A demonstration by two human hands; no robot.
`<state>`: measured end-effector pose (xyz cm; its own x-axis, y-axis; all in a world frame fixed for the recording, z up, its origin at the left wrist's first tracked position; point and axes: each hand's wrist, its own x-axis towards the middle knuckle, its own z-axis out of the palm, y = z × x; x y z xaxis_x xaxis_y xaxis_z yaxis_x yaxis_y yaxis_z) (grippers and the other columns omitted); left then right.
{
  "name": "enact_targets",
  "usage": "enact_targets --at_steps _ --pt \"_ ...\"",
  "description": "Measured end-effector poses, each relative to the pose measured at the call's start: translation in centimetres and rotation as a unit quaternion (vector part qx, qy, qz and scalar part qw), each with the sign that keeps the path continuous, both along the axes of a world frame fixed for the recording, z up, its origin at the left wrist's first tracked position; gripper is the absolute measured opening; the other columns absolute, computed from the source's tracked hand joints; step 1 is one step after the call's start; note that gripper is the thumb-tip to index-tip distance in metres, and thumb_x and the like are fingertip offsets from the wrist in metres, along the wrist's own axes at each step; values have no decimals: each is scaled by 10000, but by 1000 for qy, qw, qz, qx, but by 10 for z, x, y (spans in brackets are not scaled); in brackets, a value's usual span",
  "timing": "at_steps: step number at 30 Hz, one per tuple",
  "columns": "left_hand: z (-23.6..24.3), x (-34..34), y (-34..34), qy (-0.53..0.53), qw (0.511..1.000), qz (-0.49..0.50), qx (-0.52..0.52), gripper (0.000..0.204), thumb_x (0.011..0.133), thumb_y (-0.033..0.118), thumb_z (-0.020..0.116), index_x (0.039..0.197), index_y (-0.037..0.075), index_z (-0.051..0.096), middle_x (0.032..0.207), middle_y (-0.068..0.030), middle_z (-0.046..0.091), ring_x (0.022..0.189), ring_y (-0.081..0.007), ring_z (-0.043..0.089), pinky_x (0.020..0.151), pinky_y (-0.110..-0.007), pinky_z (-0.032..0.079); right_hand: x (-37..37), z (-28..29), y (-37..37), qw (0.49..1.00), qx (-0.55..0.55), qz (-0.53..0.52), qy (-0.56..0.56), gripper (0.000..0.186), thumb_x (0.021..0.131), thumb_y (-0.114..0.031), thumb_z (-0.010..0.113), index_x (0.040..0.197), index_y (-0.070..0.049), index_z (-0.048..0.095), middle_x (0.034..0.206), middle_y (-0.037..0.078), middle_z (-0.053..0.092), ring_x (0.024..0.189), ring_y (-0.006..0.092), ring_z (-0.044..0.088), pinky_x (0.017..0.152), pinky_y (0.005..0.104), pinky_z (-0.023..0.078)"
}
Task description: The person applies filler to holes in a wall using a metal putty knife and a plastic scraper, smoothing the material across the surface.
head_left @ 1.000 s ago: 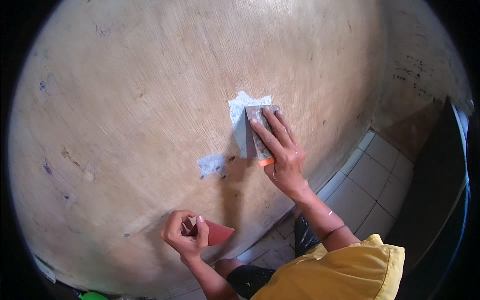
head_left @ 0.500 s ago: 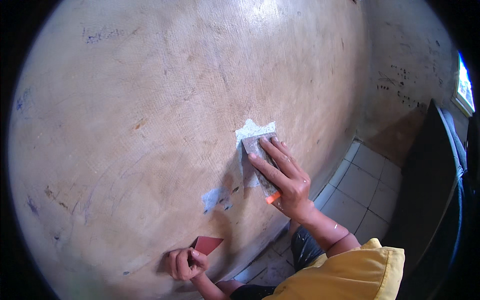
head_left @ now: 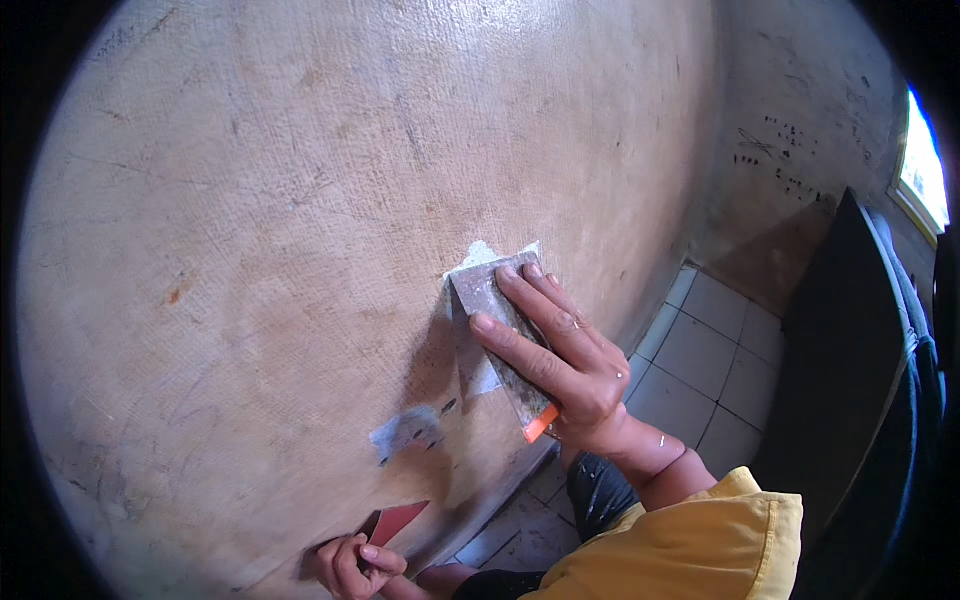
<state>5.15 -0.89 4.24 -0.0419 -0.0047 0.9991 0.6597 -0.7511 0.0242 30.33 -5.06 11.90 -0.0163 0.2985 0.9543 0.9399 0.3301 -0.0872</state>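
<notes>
My right hand (head_left: 555,355) grips a putty scraper (head_left: 492,300) with a grey smeared blade and an orange handle end, pressing the blade flat against a tan wall (head_left: 300,200). A pale patch of filler (head_left: 480,255) shows on the wall just above the blade. Lower left of it is a second grey smear of filler (head_left: 405,432). My left hand (head_left: 352,563), low in the view, holds a small red scraper (head_left: 395,522) close to the wall.
White floor tiles (head_left: 710,350) lie at the foot of the wall on the right. A dark panel (head_left: 850,380) stands at the far right, with a bright window (head_left: 925,175) above it. My yellow sleeve (head_left: 680,545) fills the lower edge.
My right hand has kept the scraper on the same pale patch while my view tilted. My left hand with the red scraper has dropped lower in the picture.
</notes>
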Motion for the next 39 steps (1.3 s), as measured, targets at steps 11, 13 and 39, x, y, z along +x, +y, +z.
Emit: enact_targets --at_steps 11,13,39 --pt "3 1 -3 -18 999 -4 -29 343 850 212 550 549 49 563 515 -77 535 435 -229 525 437 -325 421 2 3 -3 1000 1 -10 -9 478 676 -158 711 1150 -152 648 1182 193 581 1090 366 570 940 438 461" --pt "3 1 -3 -23 999 -8 -24 344 849 211 551 544 52 563 512 -75 533 432 -228 524 434 -326 420 3 3 -6 1000 2 -15 -17 463 684 -163 703 1143 -147 652 1176 194 585 1082 364 576 923 429 476" --pt "-16 -35 -2 -21 994 2 -104 283 858 74 488 587 2 448 527 -76 411 453 -208 400 429 -318 273 14 -22 29 994 110 -15 -11 420 724 -134 664 1142 -171 648 1217 147 574 1123 336 552 970 447 440"
